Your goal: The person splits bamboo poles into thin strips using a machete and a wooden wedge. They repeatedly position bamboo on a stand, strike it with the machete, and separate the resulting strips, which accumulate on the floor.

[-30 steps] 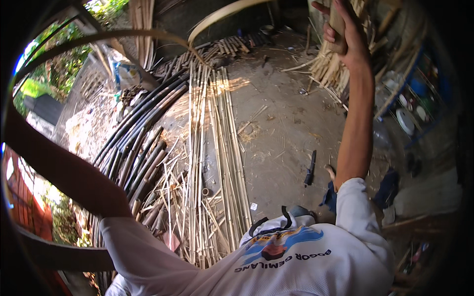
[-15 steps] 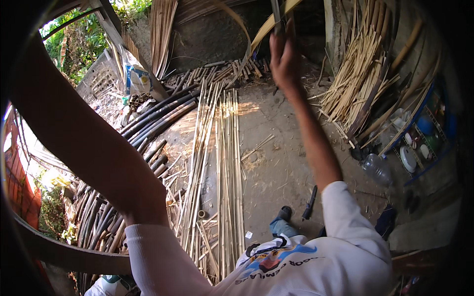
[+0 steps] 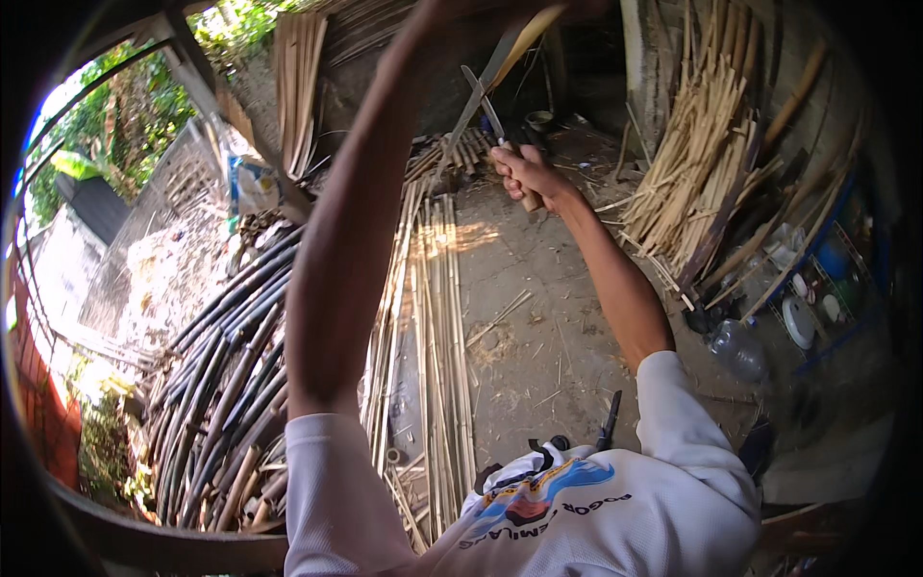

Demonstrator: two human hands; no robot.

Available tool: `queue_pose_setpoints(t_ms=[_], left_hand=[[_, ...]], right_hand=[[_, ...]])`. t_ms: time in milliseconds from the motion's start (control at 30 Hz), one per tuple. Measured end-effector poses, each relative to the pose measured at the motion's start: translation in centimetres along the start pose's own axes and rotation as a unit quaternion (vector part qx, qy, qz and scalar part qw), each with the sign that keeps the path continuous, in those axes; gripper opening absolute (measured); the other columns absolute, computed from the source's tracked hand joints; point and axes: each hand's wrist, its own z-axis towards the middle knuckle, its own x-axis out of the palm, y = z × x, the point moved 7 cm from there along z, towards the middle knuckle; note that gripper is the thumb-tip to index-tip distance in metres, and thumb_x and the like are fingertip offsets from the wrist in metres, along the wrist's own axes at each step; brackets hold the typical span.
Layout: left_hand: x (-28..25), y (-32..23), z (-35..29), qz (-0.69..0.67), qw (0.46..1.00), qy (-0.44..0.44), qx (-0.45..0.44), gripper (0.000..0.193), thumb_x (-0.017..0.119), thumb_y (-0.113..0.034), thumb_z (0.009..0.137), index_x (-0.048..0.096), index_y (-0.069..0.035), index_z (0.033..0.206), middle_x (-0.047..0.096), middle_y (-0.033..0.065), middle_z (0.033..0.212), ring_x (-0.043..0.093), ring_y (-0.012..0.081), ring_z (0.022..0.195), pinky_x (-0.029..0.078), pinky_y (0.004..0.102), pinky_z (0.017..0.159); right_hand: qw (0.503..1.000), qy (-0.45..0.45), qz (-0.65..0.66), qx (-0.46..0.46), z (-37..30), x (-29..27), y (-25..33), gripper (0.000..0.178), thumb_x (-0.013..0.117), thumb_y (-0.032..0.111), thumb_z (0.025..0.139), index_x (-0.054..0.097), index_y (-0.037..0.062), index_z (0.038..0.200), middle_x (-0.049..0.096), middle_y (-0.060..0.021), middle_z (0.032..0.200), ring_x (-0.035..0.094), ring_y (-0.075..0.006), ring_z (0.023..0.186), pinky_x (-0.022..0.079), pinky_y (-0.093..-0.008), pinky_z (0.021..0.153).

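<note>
My right hand is closed around the wooden handle of a knife, well in front of me. Its blade points up and away, to the left. A long, thin bamboo strip crosses the blade in the picture; whether the two touch I cannot tell. The strip is pale at its upper end and bends down to the left. My left arm is stretched forward and up. At the top edge its hand is mostly cut off, so its fingers and anything in them are hidden.
Long split bamboo strips lie lengthwise on the floor. Dark bamboo poles are piled at the left. At the right, a bundle of pale strips leans by the wall, near a clear plastic bottle and a blue-framed rack.
My left arm has swung from the left toward the middle. My right hand has come lower and slightly left, and the knife in it now shows clearly across the bamboo strip.
</note>
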Motion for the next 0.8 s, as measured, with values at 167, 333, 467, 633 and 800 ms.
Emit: queue_pose_setpoints(t_ms=[167, 333, 467, 633, 800], left_hand=[[5.9, 8.2, -1.5, -0.052, 0.995, -0.068, -0.043, 0.024, 0.071, -0.028, 0.084, 0.070, -0.006, 0.093, 0.066, 0.0083, 0.076, 0.062, 0.0181, 0.068, 0.050, 0.0354, 0.064], [11.8, 12.4, 2.9, -0.089, 0.990, -0.075, -0.086, 0.026, 0.070, -0.028, 0.084, 0.068, -0.002, 0.083, 0.069, 0.0148, 0.072, 0.066, 0.0229, 0.062, 0.047, 0.0402, 0.055], [15.6, 15.7, 3.8, -0.190, 0.959, -0.013, -0.208, 0.051, 0.066, -0.044, 0.089, 0.062, 0.003, 0.069, 0.046, 0.0057, 0.050, 0.050, 0.0091, 0.051, 0.039, 0.0333, 0.047], [15.3, 18.2, 4.1, -0.205, 0.966, -0.129, -0.091, 0.042, 0.068, -0.035, 0.089, 0.061, -0.002, 0.063, 0.048, -0.0024, 0.052, 0.043, 0.0056, 0.050, 0.034, 0.0291, 0.045], [15.3, 22.3, 5.2, -0.439, 0.878, -0.172, -0.087, 0.032, 0.060, -0.022, 0.091, 0.057, -0.006, 0.063, 0.049, -0.0038, 0.053, 0.042, 0.0051, 0.045, 0.030, 0.0246, 0.041]], right_hand=[[0.998, -0.047, -0.028, 0.013, 1.9, 0.4, 1.5, 0.026, 0.056, 0.030, 0.099, 0.043, 0.0123, 0.085, 0.041, 0.0062, 0.066, 0.038, -0.0015, 0.049, 0.034, -0.0203, 0.040], [0.818, -0.251, -0.479, -0.198, 4.7, -6.3, 4.1, 0.030, 0.052, 0.028, 0.099, 0.049, -0.0019, 0.100, 0.057, -0.0148, 0.062, 0.059, -0.0290, 0.047, 0.047, -0.0392, 0.042], [0.588, -0.310, -0.700, -0.261, 5.4, -8.4, 4.9, 0.035, 0.051, 0.026, 0.098, 0.045, -0.0045, 0.114, 0.063, -0.0204, 0.074, 0.060, -0.0294, 0.048, 0.048, -0.0395, 0.044], [0.941, -0.217, -0.216, -0.146, 9.0, -5.4, 5.3, 0.055, 0.055, 0.028, 0.097, 0.034, -0.0061, 0.134, 0.061, -0.0102, 0.082, 0.056, -0.0131, 0.049, 0.047, -0.0294, 0.045], [0.915, -0.307, -0.102, -0.240, 14.1, -5.8, 6.6, 0.057, 0.060, 0.027, 0.095, 0.037, -0.0063, 0.136, 0.058, -0.0080, 0.079, 0.058, -0.0123, 0.055, 0.046, -0.0250, 0.044]])
